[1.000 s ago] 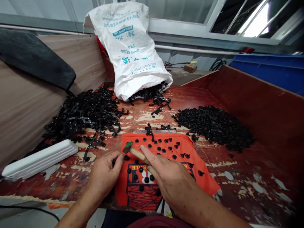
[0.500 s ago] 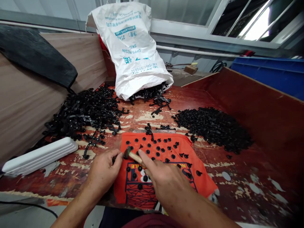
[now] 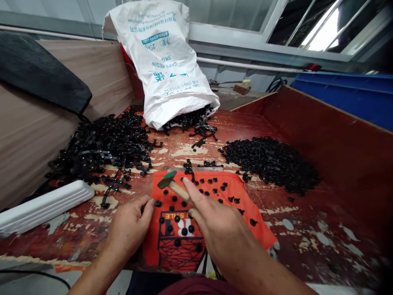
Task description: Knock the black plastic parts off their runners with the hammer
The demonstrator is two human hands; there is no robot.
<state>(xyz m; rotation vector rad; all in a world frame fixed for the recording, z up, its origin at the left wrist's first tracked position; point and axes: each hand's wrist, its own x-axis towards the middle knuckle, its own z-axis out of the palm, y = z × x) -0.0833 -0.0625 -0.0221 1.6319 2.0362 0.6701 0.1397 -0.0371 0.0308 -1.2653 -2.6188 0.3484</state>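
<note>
While the right hand (image 3: 219, 229) grips a small hammer (image 3: 172, 185) at frame centre, the left hand's (image 3: 130, 225) fingertips pinch a black plastic piece (image 3: 157, 203) on the orange cloth (image 3: 242, 213).

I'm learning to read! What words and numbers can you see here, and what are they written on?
"GPPS RESIN": on the white sack, printed upside down.
"25KG": on the same sack, upside down, in the blue band.
"SKG": on the sack, cut off by a fold.
"300834": on the sack, roughly; digits unclear.
Other blue lines on the sack: too small or creased to read.
"SALE", partly hidden, and a large "R": on the orange cloth; the rest is covered.
</note>
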